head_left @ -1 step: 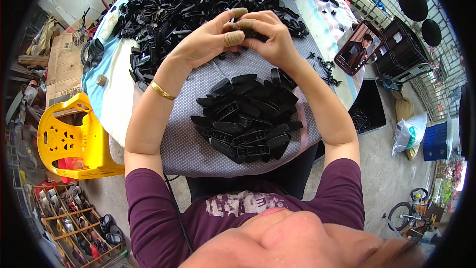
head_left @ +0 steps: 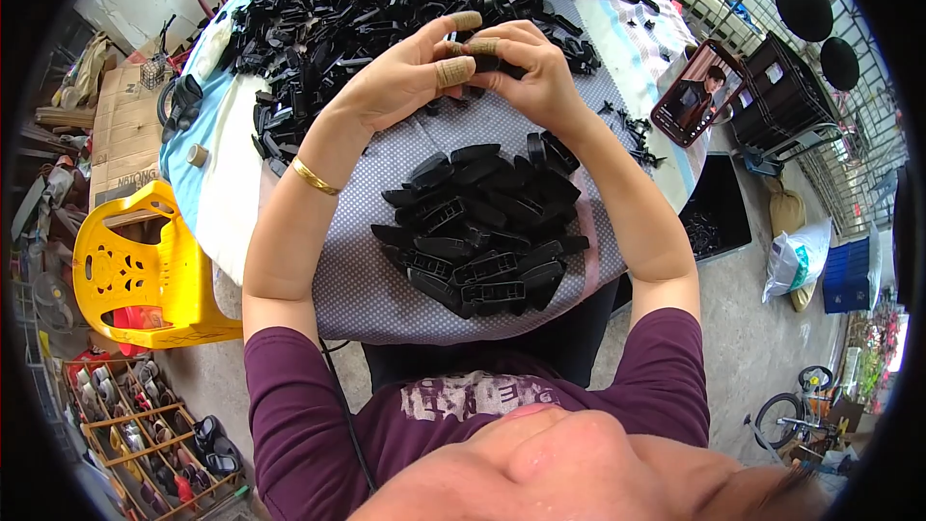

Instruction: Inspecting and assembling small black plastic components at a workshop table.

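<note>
Above the middle of the table, my left hand (head_left: 410,77) and my right hand (head_left: 540,72) meet, fingers bent around one small black plastic part (head_left: 499,66). Both hands have closed on it, and the fingers hide most of its shape. Tan tape wraps several fingertips. Nearer to me, between my forearms, lies a small heap of black plastic parts (head_left: 492,232), some showing hollow, ribbed sides. Just beyond my hands spreads a much larger pile of loose black parts (head_left: 328,29).
A patterned cloth (head_left: 352,280) covers the table. On the right stands a phone (head_left: 699,92) beside tiny black pieces (head_left: 634,135). A tape roll (head_left: 197,155) sits at the left edge, near a yellow chair (head_left: 145,270). Beyond the right edge is a black bin (head_left: 719,207).
My fingers have shifted very slightly around the black plastic part, and a bit more of it shows. The heaps look the same.
</note>
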Demonstrator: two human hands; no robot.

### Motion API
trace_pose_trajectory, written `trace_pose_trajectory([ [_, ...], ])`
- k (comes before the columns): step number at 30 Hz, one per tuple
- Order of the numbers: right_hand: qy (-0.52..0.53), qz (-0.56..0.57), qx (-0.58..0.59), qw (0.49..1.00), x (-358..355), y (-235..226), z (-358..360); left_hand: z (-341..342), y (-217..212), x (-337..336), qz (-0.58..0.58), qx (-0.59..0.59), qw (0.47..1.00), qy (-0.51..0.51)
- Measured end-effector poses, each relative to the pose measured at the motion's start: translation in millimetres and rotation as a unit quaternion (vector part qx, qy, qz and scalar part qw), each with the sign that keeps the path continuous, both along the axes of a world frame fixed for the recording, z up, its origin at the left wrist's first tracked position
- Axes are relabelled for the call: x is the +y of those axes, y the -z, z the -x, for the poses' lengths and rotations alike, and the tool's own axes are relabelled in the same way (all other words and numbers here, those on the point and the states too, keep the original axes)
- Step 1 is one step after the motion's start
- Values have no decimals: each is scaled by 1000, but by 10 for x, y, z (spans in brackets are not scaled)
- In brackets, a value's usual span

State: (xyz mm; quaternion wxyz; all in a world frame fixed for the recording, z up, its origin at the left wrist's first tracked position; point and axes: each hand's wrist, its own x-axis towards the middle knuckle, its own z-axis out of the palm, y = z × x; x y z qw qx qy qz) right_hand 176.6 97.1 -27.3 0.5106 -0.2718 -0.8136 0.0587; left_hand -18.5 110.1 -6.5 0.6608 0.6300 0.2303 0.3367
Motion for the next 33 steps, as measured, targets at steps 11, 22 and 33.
trace_pose_trajectory([
  [11, -129, 343, 82, 927, 116, -151, -271, -9, -130, -179, -145, 111, 975, -130],
  [22, 215, 152, -217, 940, 391, 145, -707, -357, 69, -340, -417, 306, 849, -108],
  [33, 236, 48, -105, 965, 442, 358, -430, -223, 104, -69, -437, 434, 754, -228],
])
